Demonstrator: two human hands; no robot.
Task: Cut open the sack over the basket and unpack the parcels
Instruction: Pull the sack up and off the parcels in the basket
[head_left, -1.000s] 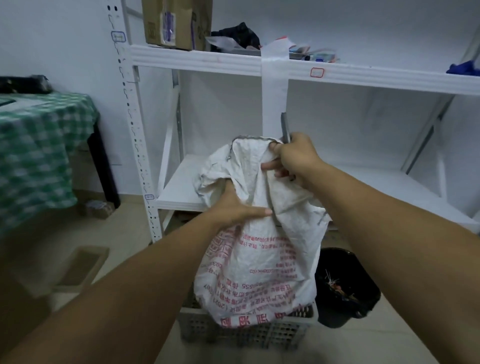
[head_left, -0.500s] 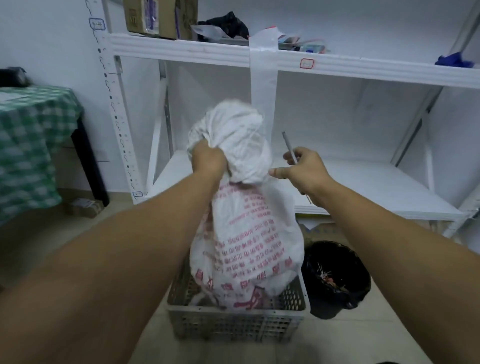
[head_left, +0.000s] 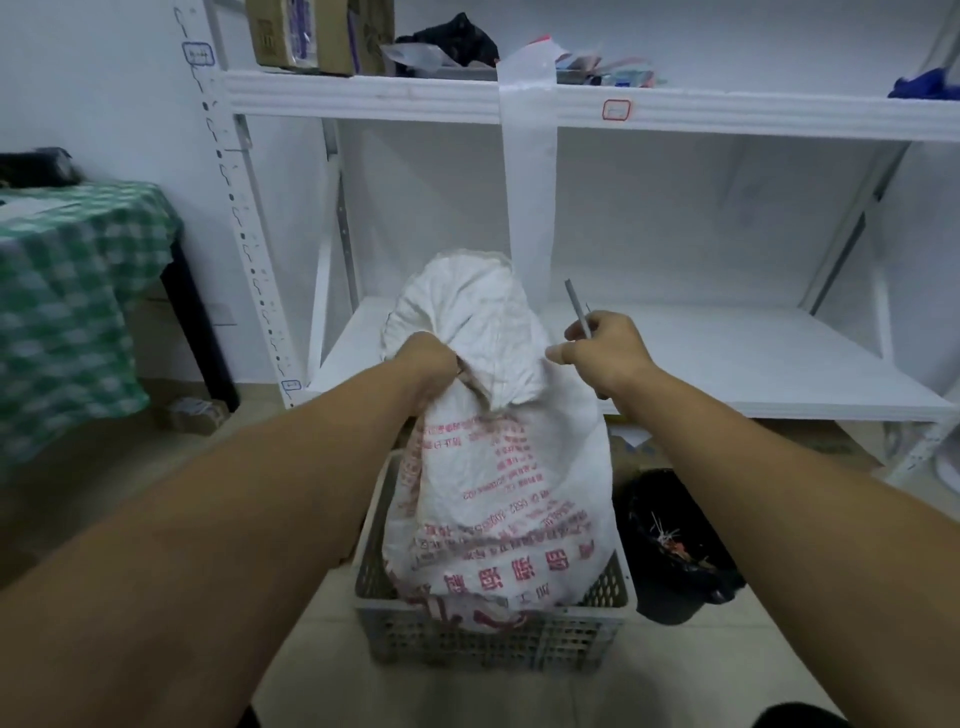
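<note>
The left hand (head_left: 427, 364) is closed tight around the gathered neck of the sack (head_left: 498, 467) and holds it up, so the crumpled top of the sack stands above the fist. The right hand (head_left: 605, 356) is just to the right of the sack's neck and does not touch it; its fingers are curled around a thin grey cutter (head_left: 577, 307), which points up and a little to the left out of the fist, while the thumb is stretched toward the sack. The sack is white woven material with red printed characters, upside down from this view, and it looks full and rounded in the lower half. Its bottom sits inside the grey plastic basket (head_left: 493, 636) with perforated walls, which stands on the floor. To the right of the basket, just beside it, is a black bin (head_left: 670, 551) with some scraps inside. Behind the basket stands a white shelf rack (head_left: 675, 111); its lower shelf is at the level of the hands. Far to the left of the basket there is a surface covered with a green checked cloth (head_left: 72, 312).
</note>
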